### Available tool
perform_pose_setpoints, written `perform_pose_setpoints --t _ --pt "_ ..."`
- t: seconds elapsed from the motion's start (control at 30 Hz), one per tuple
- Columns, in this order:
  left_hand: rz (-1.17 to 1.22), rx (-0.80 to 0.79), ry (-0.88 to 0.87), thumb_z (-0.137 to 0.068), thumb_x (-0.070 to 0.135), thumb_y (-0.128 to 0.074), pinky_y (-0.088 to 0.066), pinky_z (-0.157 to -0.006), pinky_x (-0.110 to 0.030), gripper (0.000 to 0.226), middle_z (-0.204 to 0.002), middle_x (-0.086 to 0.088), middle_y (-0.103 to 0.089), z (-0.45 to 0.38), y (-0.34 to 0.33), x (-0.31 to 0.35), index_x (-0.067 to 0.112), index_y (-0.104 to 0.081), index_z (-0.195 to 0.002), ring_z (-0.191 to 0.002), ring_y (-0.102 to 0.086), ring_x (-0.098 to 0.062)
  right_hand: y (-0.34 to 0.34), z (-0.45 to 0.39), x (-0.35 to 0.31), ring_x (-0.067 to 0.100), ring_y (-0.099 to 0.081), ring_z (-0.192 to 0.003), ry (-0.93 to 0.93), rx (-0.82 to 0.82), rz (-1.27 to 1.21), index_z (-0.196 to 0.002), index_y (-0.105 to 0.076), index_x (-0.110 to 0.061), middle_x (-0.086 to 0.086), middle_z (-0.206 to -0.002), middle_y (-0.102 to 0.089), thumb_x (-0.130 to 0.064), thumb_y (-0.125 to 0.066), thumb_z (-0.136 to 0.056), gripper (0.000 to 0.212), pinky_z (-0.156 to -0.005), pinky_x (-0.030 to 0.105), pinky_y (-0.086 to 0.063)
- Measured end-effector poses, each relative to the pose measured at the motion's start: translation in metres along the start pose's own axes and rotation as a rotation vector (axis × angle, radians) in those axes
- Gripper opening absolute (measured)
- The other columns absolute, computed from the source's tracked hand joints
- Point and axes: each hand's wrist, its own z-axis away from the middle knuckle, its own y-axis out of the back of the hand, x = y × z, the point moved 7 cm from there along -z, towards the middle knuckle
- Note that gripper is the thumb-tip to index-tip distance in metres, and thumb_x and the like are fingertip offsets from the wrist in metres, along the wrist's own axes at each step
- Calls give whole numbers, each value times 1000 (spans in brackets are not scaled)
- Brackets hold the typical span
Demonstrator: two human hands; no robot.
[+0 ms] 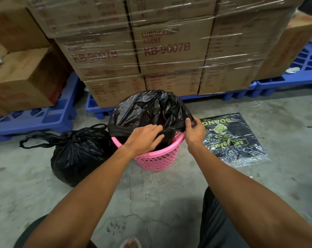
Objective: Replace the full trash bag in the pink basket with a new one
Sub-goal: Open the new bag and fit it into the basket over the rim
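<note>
pinching the new bag [144,108] over the pink basket [157,158], both hands' fingers seemingly closed; cracked concrete floor [151,203], shrink-wrapped cartons [167,49] behind.

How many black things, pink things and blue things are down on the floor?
Black: 3 (tied full bag, new bag in the basket, pack of bags)
Pink: 1 (basket)
Blue: 3 (left pallet, middle pallet, right pallet)
Total: 7
</note>
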Motion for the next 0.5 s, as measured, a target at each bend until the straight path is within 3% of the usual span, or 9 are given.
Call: perform_pose_setpoints --t 0.1,0.2,0.27,0.4,0.5 --pt "-112 106 -183 -95 41 -50 -46 -54 -32 29 -85 -1 -60 20 -1 23 13 -58 -96 -78 -59 -20 -1 0 9 21 -67 -94 -79 39 -148 -101 -63 -19 7 -103 -68 -39 -63 -89 23 -93 39 -54" --pt "-165 141 -187 -95 47 -49 -47 -54 -32 38 -85 -3 -58 25 -4 28 11 -60 -97 -74 -56 -20 2 5 7 18 -64 -85 -127 105 -292 -91 -58 -20 3 -94 -67 -23 -64 -93 7 -86 32 -55" --pt "-198 156 -219 -95 49 -49 -46 -54 -32 40 -84 -2 -57 27 -5 34 11 -60 -97 -73 -54 -19 2 6 11 18 -62 -81 -189 126 -380 -86 -59 -18 2 -87 -66 -17 -63 -93 8 -85 35 -56" --pt "-211 190 -347 -95 17 -54 -41 -48 -32 6 -78 -2 -55 32 -14 57 14 -58 -93 -67 -56 -20 2 5 28 20 -63 -80 -292 112 -417 -78 -58 -25 2 -84 -67 -17 -62 -92 16 -88 45 -57" --pt "-270 236 -407 -90 0 -55 -41 -48 -32 16 -79 -2 -58 39 -22 67 13 -58 -98 -69 -57 -21 1 7 31 22 -59 -85 -302 84 -338 -89 -55 -22 5 -95 -64 -22 -54 -97 8 -85 37 -53"
